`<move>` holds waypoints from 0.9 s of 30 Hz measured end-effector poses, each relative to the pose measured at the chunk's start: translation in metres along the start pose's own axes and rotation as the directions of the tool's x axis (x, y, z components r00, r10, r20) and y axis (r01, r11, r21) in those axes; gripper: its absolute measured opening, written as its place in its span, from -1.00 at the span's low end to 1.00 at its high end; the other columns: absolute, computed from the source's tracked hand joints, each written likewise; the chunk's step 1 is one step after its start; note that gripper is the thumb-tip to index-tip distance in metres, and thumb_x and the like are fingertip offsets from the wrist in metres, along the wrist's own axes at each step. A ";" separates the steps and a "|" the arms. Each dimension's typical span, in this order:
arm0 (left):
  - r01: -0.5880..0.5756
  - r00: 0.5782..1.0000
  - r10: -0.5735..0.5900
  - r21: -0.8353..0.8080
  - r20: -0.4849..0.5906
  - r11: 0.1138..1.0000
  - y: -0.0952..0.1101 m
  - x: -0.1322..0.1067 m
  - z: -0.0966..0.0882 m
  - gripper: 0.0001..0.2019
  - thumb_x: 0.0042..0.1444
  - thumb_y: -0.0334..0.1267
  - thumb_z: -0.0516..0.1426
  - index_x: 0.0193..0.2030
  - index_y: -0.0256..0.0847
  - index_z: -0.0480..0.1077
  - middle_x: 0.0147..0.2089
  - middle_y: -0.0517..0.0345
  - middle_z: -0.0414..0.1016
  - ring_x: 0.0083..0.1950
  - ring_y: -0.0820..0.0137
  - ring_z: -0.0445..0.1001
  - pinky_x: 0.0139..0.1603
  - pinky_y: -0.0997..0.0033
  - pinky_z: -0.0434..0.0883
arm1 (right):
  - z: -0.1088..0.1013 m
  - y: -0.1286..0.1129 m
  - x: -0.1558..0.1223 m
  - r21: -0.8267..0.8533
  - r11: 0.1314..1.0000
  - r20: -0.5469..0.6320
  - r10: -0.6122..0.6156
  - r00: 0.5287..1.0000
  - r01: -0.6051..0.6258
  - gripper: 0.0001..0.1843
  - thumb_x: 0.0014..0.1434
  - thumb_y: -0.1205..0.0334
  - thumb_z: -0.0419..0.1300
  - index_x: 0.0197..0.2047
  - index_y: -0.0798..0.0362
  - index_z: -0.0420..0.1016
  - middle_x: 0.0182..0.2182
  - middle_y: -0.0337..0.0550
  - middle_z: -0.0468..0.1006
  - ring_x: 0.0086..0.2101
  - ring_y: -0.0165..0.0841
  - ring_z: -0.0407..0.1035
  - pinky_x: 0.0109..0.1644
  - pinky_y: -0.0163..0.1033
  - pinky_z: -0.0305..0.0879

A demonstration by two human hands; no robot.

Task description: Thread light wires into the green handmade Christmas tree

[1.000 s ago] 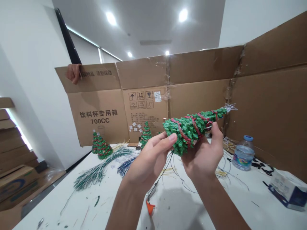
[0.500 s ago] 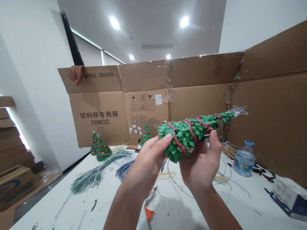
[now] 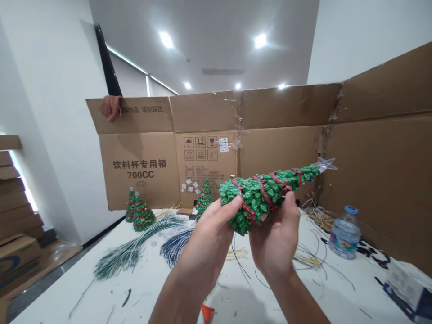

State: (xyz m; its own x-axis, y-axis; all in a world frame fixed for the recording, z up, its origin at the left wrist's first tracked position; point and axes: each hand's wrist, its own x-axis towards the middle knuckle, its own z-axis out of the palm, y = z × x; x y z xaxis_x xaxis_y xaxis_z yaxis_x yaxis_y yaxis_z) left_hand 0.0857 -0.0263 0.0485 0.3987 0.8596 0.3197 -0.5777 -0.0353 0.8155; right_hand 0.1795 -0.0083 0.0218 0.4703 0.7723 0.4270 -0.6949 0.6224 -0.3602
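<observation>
A small green tinsel Christmas tree (image 3: 259, 193) wound with red garland lies on its side between my hands, above the white table. Its clear star topper (image 3: 326, 165) points right. My left hand (image 3: 216, 225) grips the wide base end, thumb on top. Farther along, my right hand (image 3: 278, 236) cups the tree from below, with its thumb up against the near side. The fingers of both hands are partly hidden behind the tree and the palms. An orange-tipped tool (image 3: 207, 312) shows in part beside my left forearm.
Finished-looking little trees (image 3: 143, 214) stand at the back left, another tree (image 3: 204, 200) at the back middle. Green wire strands (image 3: 128, 252) and dark blue strands (image 3: 173, 246) lie on the white table (image 3: 84, 301). A water bottle (image 3: 344, 234) and tissue pack (image 3: 408, 288) are right. Cardboard (image 3: 283, 148) walls the back.
The tree and both hands have shifted slightly left in view, the star end most clearly. The camera view has tilted a little, and the orange-tipped tool is now mostly hidden.
</observation>
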 end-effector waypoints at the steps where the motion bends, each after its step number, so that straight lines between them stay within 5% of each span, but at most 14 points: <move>1: -0.006 1.000 0.006 -0.013 0.009 1.000 0.000 0.001 0.000 -0.73 0.30 -0.14 0.41 0.06 -0.20 0.74 0.24 -0.11 0.72 0.47 -0.06 0.48 0.52 -0.02 0.36 | 0.000 0.001 0.000 0.003 1.000 0.005 0.004 1.000 -0.004 -0.55 0.41 -0.30 0.29 0.08 -0.18 0.78 -0.10 -0.20 0.82 -0.02 -0.17 0.66 0.34 0.03 0.44; 6: -0.037 0.999 0.037 -0.049 0.001 0.998 -0.002 0.002 0.001 -0.70 0.32 -0.23 0.37 0.14 -0.21 0.73 0.27 -0.09 0.72 0.51 -0.06 0.45 0.54 -0.01 0.36 | -0.001 0.004 -0.001 0.032 0.999 0.011 0.033 0.999 -0.033 -0.53 0.40 -0.26 0.35 0.21 -0.23 0.73 -0.01 -0.22 0.83 -0.01 -0.16 0.69 0.38 0.07 0.45; 19: -0.012 0.985 0.010 -0.010 -0.173 1.000 -0.004 0.004 -0.001 -0.57 0.15 -0.19 0.47 0.17 -0.14 0.71 0.35 -0.07 0.68 0.54 -0.14 0.41 0.59 -0.11 0.29 | -0.001 0.004 0.002 0.138 0.980 0.030 0.143 0.989 -0.146 -0.59 0.33 -0.15 0.37 0.12 -0.15 0.78 -0.10 -0.17 0.85 -0.09 -0.12 0.70 0.40 0.13 0.44; 27: -0.027 0.973 0.020 -0.027 -0.229 0.999 -0.007 0.006 0.000 -0.69 0.21 -0.18 0.44 0.07 -0.20 0.74 0.27 -0.11 0.73 0.48 -0.12 0.50 0.56 -0.07 0.33 | -0.003 0.010 0.004 0.183 0.967 0.020 0.176 0.984 -0.177 -0.61 0.31 -0.03 0.42 0.17 -0.18 0.75 -0.09 -0.28 0.85 -0.10 -0.17 0.70 0.40 0.08 0.44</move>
State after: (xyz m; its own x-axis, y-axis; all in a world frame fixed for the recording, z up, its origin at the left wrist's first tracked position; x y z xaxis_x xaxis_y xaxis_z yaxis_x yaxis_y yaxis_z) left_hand 0.0919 -0.0211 0.0444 0.2135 0.9525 0.2171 -0.6073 -0.0447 0.7932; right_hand 0.1758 0.0012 0.0176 0.3297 0.8671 0.3734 -0.8545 0.4422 -0.2724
